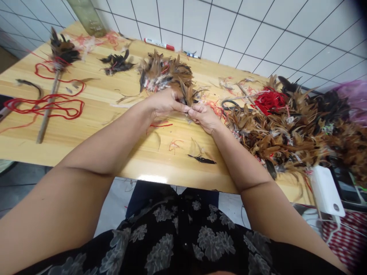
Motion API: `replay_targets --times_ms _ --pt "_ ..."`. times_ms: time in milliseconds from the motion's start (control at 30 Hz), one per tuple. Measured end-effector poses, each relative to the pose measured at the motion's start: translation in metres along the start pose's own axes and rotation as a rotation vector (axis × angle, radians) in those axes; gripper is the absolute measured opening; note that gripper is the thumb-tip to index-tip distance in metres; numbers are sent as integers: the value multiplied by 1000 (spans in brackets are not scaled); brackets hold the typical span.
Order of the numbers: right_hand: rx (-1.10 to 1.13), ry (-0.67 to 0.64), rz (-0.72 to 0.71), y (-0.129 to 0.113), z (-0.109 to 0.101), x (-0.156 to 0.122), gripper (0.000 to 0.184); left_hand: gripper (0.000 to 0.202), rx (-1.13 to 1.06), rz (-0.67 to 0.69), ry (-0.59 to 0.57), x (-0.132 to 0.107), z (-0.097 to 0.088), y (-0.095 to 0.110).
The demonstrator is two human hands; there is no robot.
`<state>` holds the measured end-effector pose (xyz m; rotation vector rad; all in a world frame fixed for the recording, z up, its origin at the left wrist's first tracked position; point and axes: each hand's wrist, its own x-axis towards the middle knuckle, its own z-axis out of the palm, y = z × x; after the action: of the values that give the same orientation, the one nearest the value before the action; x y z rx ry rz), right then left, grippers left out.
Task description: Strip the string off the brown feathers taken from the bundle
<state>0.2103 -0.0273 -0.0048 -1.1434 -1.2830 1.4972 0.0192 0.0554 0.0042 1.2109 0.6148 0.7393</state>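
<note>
My left hand point(170, 103) and my right hand point(204, 117) meet over the middle of the wooden table, thumbs nearly touching. Between them is a small bunch of brown and black feathers point(187, 94), its tips pointing away from me and its lower ends pinched in my fingers. Just behind my left hand lies a pile of brown feather bunches point(168, 70). A large heap of similar feathers point(266, 133) spreads beside my right forearm. At the left, a stick with dark feathers point(53, 95) at its far end lies on the table, with red cord point(61, 107) looped across it.
A red-capped marker point(159, 44) and a smaller pen point(191, 55) lie by the tiled wall. A bundle of red string point(270, 101) sits on the right heap. A white power bank point(327, 191) is at the right edge. A greenish container point(87, 17) stands far left.
</note>
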Motion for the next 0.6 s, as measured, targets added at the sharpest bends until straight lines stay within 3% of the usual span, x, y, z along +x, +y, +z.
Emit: replay_targets --times_ms 100,300,367,467,533,600 --pt "19 33 22 -4 5 0 67 32 90 -23 -60 -2 3 -2" --pt "118 108 -44 7 4 5 57 38 137 5 -11 0 5 -3" --pt "182 138 -58 10 2 7 49 34 199 90 105 3 -1 -1" --pt "261 209 -63 13 -2 10 42 17 438 192 372 5 -11 7" --pt "275 254 -55 15 -4 13 41 13 659 190 436 2 -14 13" --pt "266 297 -55 18 -6 16 42 15 875 166 421 -1 -15 18"
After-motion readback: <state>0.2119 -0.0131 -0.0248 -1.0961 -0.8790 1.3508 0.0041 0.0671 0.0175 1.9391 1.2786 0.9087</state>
